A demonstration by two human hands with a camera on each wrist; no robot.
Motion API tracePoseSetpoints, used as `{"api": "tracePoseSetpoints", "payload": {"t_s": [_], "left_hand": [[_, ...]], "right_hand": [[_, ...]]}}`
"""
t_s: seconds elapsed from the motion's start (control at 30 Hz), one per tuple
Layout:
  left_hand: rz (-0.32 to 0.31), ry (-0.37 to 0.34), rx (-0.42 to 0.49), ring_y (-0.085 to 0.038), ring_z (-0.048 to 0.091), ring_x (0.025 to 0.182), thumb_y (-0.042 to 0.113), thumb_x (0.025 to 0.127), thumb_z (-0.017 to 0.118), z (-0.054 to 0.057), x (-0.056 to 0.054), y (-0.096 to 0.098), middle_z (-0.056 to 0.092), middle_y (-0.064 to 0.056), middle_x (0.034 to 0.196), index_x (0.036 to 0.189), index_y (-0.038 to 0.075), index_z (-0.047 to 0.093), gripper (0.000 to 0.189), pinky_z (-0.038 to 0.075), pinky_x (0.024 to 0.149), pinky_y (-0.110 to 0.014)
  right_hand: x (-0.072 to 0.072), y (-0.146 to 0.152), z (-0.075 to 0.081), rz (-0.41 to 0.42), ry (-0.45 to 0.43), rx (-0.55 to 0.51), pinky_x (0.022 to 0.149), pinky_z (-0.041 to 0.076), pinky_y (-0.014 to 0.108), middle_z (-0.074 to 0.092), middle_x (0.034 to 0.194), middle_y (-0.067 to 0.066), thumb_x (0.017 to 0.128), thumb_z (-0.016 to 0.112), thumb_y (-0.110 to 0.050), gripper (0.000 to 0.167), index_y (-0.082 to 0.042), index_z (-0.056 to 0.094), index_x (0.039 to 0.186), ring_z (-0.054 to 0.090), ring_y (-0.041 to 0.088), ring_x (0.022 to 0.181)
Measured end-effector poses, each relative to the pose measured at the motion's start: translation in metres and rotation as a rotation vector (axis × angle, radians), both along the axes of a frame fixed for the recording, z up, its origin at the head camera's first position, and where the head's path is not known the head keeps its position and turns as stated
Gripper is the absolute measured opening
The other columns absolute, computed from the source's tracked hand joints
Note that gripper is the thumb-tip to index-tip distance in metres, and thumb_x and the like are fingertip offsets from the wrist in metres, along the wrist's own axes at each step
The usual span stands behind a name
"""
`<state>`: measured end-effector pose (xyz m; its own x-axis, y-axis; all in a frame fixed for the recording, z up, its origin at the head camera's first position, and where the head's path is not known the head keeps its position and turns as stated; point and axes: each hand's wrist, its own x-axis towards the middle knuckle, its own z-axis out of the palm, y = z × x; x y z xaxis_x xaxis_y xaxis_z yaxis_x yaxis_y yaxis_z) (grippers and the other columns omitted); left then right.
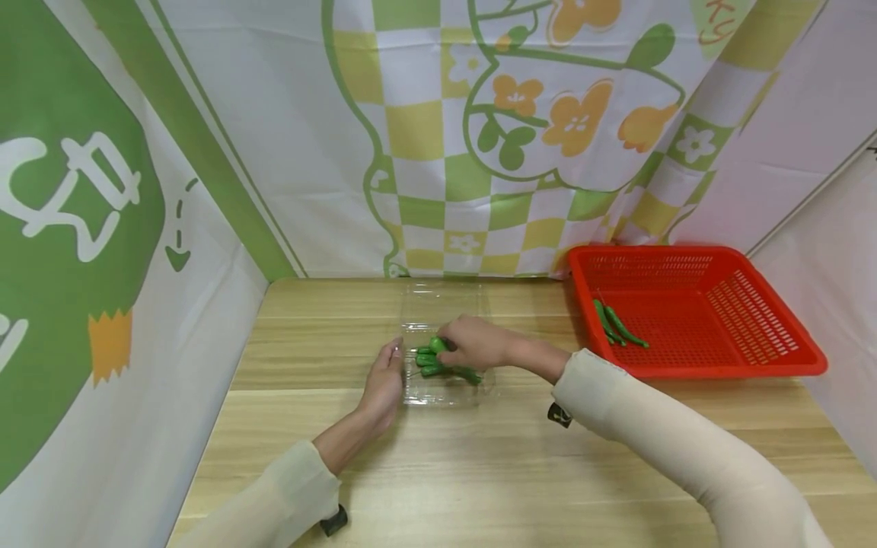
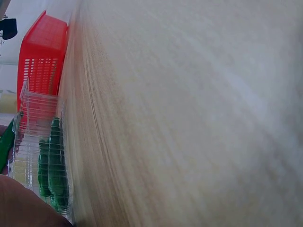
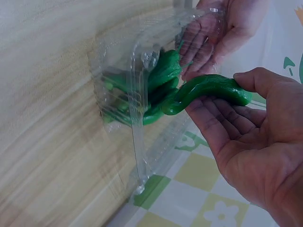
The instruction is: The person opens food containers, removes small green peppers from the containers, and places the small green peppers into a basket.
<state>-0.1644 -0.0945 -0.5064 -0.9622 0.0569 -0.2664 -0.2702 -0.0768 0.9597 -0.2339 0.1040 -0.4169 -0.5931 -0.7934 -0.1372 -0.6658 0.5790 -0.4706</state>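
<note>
A clear plastic clamshell box (image 1: 438, 397) stands on the table with its lid raised at the back. Inside it lie several green chili peppers (image 1: 430, 371). My right hand (image 1: 474, 342), above the box, pinches one curved green pepper (image 3: 208, 90) between thumb and fingers; its lower end is close to the peppers in the box. My left hand (image 1: 384, 384) rests along the box's left side, fingers fairly straight; they show through the clear plastic in the right wrist view. Part of the left thumb (image 2: 23, 203) fills the lower corner of the left wrist view.
A red perforated basket (image 1: 712, 371) stands at the right of the table, with a few green peppers (image 1: 620, 323) at its left side. A printed curtain (image 1: 438, 152) hangs behind the wooden table (image 1: 479, 472), and white cloth walls stand at both sides.
</note>
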Motion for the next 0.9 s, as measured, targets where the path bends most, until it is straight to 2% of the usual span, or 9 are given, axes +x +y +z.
{"api": "tracePoseSetpoints", "payload": {"t_s": [0.17, 0.33, 0.63, 0.9], "left_hand": [[-0.011, -0.001, -0.001, -0.043, 0.002, 0.163, 0.017, 0.117, 0.025, -0.001, 0.001, 0.001, 0.008, -0.023, 0.176, 0.167, 0.001, 0.016, 0.054, 0.002, 0.133, -0.058], [-0.005, 0.012, 0.017, -0.043, 0.002, 0.162, 0.016, 0.116, 0.025, -0.001, 0.001, 0.001, 0.007, -0.024, 0.176, 0.167, 0.000, 0.016, 0.054, 0.002, 0.133, -0.058], [-0.007, 0.027, 0.013, -0.043, 0.004, 0.162, 0.015, 0.116, 0.025, -0.002, 0.000, -0.001, 0.008, -0.024, 0.175, 0.167, -0.001, 0.015, 0.054, 0.004, 0.133, -0.057], [-0.030, 0.036, 0.014, -0.043, 0.003, 0.162, 0.017, 0.117, 0.023, -0.001, 0.000, -0.001, 0.007, -0.024, 0.176, 0.167, -0.002, 0.014, 0.054, 0.005, 0.133, -0.057]], "right_hand": [[-0.001, 0.009, 0.006, -0.015, 0.011, -0.029, 0.056, 0.028, 0.019, 0.043, 0.067, -0.008, 0.102, 0.068, -0.013, 0.028, -0.016, 0.054, 0.077, 0.035, 0.005, 0.060], [-0.001, 0.021, 0.011, -0.035, 0.017, -0.048, 0.057, 0.025, 0.020, 0.036, 0.065, -0.008, 0.102, 0.065, -0.012, 0.034, -0.016, 0.047, 0.074, 0.030, 0.005, 0.059], [-0.005, 0.040, 0.027, -0.057, 0.070, -0.097, 0.058, 0.026, 0.020, 0.036, 0.065, -0.009, 0.100, 0.066, -0.011, 0.034, -0.016, 0.046, 0.072, 0.032, 0.005, 0.059], [-0.004, 0.064, 0.044, -0.124, 0.064, -0.091, 0.057, 0.031, 0.020, 0.039, 0.062, -0.009, 0.102, 0.065, -0.012, 0.033, -0.015, 0.048, 0.074, 0.037, 0.004, 0.057]]}}
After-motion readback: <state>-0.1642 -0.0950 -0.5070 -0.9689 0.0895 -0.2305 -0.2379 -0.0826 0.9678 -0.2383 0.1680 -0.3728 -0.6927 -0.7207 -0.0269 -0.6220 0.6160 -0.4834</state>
